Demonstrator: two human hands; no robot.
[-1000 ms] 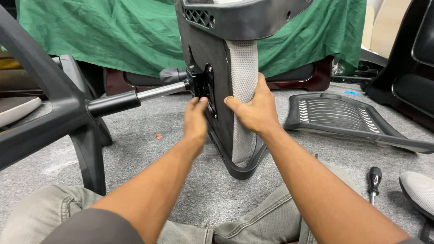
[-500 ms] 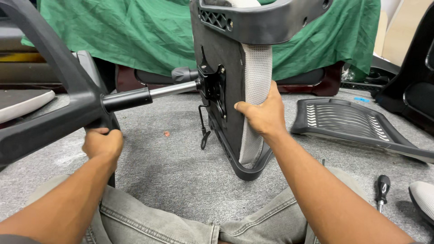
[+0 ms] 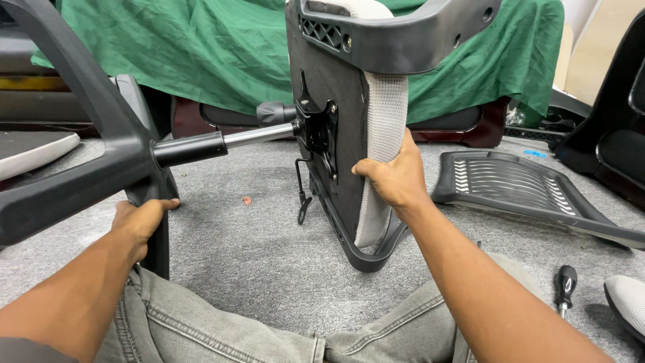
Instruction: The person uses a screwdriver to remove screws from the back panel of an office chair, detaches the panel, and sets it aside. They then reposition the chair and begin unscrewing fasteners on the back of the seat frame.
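1. Head view, taking the chair seat (image 3: 332, 128) as landmark: it stands on edge on the grey carpet (image 3: 269, 249), straight ahead of the person, its black underside facing left and its grey mesh cushion (image 3: 383, 128) facing right.
2. The right hand (image 3: 396, 176) is closed around the seat's near edge, fingers curled over the mesh and thumb pressed on the black underside, so it steadies the seat upright.
3. From the metal mounting plate (image 3: 319, 131) on the underside, the gas cylinder (image 3: 225, 142) runs leftward, nearly level; that is the long axis of the assembly, lying across the person's front.
4. At the cylinder's far-left end sits the black star base (image 3: 87, 168), tipped on its side.
5. The left hand (image 3: 141, 218) is on a lower leg of that base, fingers wrapped loosely round it; how firmly it grips I cannot tell.
6. So each hand holds one end: left at the base, right at the seat, cylinder between.
7. Right of the seat a black slatted backrest panel (image 3: 524, 185) lies flat; nearer the person's right knee lies a screwdriver (image 3: 566, 286). Behind the seat hangs green cloth (image 3: 201, 54).
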